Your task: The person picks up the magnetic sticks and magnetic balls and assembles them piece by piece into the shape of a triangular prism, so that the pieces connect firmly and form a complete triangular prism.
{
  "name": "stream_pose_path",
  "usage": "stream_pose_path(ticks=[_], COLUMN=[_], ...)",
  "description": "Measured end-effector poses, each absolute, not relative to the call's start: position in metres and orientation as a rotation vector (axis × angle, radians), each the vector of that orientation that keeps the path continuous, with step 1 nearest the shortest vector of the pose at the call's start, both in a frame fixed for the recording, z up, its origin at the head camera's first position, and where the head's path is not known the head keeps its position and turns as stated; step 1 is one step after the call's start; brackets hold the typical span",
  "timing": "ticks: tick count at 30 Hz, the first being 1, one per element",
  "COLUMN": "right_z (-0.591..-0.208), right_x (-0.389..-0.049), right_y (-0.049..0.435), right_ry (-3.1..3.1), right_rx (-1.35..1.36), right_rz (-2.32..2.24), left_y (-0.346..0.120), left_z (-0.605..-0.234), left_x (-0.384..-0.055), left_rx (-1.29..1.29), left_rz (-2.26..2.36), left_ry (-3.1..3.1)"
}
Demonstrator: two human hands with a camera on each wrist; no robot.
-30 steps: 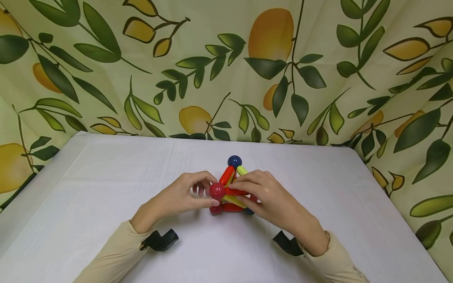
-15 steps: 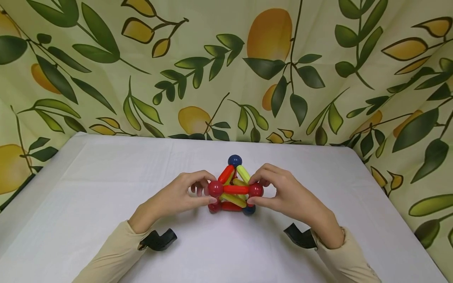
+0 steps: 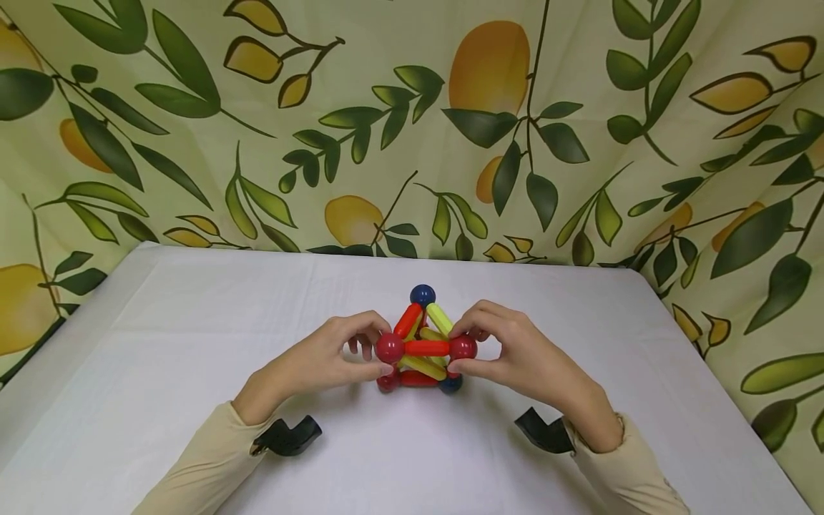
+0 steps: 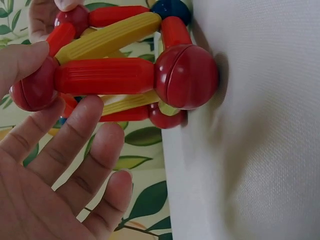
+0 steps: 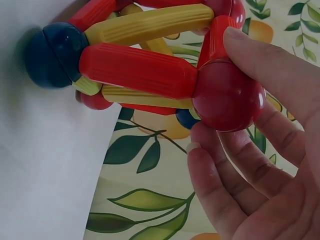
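Observation:
A frame of plastic rods and balls [image 3: 426, 348] stands on the white table, built from red and yellow rods, a lime rod [image 3: 440, 319], and red and blue balls. My left hand [image 3: 335, 350] pinches the upper left red ball [image 3: 389, 348] between thumb and fingers. On the other side my right hand [image 3: 508, 343] pinches the upper right red ball [image 3: 463, 348]. A red rod [image 5: 140, 70] runs down from that ball to a lower blue ball [image 5: 56, 55] at the table. In the left wrist view a lower red ball [image 4: 186, 76] meets the cloth.
White cloth covers the table [image 3: 193, 322]. Behind it hangs a curtain [image 3: 386, 43] printed with leaves and fruit. A black wrist strap piece [image 3: 292, 436] juts from the left sleeve, and a similar black piece [image 3: 543, 431] from the right.
My right hand has drawn back from over the frame to the right and now pinches the upper right red ball. My left hand keeps its hold on the left ball.

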State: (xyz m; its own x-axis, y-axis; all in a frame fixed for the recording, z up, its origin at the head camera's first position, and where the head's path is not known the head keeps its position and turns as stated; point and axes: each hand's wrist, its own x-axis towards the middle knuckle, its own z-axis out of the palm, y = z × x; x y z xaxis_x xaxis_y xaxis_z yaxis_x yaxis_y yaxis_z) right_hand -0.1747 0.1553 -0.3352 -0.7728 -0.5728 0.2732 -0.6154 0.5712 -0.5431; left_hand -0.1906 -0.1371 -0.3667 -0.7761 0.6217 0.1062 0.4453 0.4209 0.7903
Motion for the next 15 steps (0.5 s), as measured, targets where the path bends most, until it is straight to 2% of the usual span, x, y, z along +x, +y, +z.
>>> stream_pose_path(ticks=[15], right_z=[-0.3328], right_x=[-0.176], right_y=[0.1592], right_ry=[-2.797], right_rx=[1.008], right_rz=[1.042], left_y=[-0.1326], left_z=[-0.3641], left_x=[-0.1865], left_rx=[0.993], left_rz=[1.259], left_ry=[2.431])
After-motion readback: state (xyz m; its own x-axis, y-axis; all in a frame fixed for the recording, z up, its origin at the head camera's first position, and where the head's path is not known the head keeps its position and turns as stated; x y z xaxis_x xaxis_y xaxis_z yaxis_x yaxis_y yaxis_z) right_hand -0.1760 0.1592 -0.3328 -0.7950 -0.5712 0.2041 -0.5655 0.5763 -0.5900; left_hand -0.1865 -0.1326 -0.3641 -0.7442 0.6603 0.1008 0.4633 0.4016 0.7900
